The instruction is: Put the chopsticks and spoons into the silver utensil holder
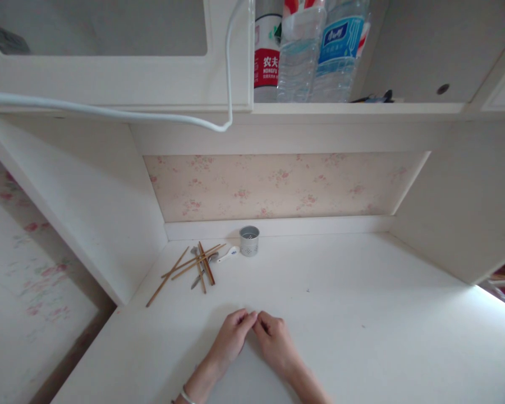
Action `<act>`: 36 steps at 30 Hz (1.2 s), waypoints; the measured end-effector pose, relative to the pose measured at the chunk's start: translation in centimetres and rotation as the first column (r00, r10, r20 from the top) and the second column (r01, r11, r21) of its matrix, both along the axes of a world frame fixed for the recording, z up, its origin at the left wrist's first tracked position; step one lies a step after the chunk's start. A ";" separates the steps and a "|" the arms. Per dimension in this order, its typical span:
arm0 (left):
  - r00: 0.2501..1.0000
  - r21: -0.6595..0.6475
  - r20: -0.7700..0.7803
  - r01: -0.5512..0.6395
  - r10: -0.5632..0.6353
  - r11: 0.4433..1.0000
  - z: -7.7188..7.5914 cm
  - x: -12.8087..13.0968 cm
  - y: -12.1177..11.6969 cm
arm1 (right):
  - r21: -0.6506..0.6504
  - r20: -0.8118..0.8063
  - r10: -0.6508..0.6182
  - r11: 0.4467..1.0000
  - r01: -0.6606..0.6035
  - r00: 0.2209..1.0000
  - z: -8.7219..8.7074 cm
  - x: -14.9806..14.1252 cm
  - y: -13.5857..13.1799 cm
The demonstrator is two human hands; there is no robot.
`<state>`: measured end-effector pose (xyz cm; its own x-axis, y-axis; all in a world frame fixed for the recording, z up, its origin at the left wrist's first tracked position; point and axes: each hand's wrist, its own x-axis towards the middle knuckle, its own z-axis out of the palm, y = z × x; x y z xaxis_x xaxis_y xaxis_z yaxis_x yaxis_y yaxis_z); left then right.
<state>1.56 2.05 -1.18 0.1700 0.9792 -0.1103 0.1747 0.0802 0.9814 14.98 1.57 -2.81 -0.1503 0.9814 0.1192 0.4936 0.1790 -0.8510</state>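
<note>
My left hand (234,335) and my right hand (273,338) rest together low over the white tabletop, thumbs and fingertips meeting. The fingers of both are curled closed, and nothing shows in either one. Beyond them to the left lies a loose, crossed pile of wooden chopsticks (167,277), with metal cutlery (195,282) partly hidden under it. A white spoon (226,256) with a blue mark lies at the pile's right side. Beside the spoon, a grey metal holder (249,242) with small holes stands upright near the back edge. Both hands are apart from all these objects.
White side panels (88,196) flank the table (340,314). Overhead, an open shelf (362,109) carries several plastic bottles (301,56). A white cable (151,116) hangs before the cupboard at upper left. Floral wallpaper (278,185) covers the back.
</note>
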 end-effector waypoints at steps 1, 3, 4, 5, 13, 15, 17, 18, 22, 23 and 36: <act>1.000 -0.004 -0.003 0.001 -0.001 1.000 0.1 0.0 0.0 | -0.001 -0.005 0.000 1.000 0.000 1.000 -0.1 0.0 0.0; 1.000 -0.010 -0.005 0.005 -0.005 1.000 0.2 0.1 0.0 | -0.002 -0.013 0.001 1.000 -0.001 1.000 -0.2 0.0 0.0; 1.000 -0.012 -0.004 0.004 -0.004 1.000 0.2 0.1 0.0 | -0.002 -0.014 -0.002 1.000 0.002 1.000 -0.3 0.0 0.0; 1.000 -0.014 -0.003 0.004 -0.004 1.000 0.2 0.1 0.0 | -0.002 -0.013 -0.005 1.000 0.005 1.000 -0.3 0.0 0.0; 1.000 -0.015 -0.009 -0.008 0.007 1.000 0.4 0.0 0.0 | -0.002 -0.016 -0.003 1.000 0.003 1.000 -0.3 0.0 0.1; 1.000 -0.008 -0.012 -0.006 0.006 1.000 0.4 0.0 0.0 | 0.001 -0.014 -0.002 1.000 0.002 1.000 -0.2 0.1 0.1; 1.000 -0.001 -0.010 0.001 -0.001 1.000 0.4 0.0 0.0 | 0.004 -0.013 0.002 1.000 -0.002 1.000 -0.2 0.1 0.1; 1.000 0.001 -0.006 0.004 -0.004 1.000 0.4 0.0 0.0 | 0.004 -0.013 0.003 1.000 -0.003 1.000 -0.2 0.1 0.0; 1.000 -0.008 0.007 0.017 -0.017 1.000 0.6 0.0 0.0 | -0.003 -0.013 0.001 1.000 -0.001 1.000 -0.2 0.0 0.0; 1.000 -0.012 0.009 0.018 -0.018 1.000 0.7 0.0 -0.1 | -0.001 -0.009 0.001 1.000 -0.001 1.000 -0.3 0.0 0.0; 1.000 -0.020 -0.008 0.006 -0.006 1.000 1.1 0.1 -0.2 | 0.000 -0.019 0.009 1.000 -0.009 1.000 -0.1 0.1 0.0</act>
<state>1.68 1.82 -0.12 0.1748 0.9758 -0.1312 0.1833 0.0987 0.9781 15.08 1.61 -2.88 -0.1569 0.9800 0.1221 0.4760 0.1834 -0.8601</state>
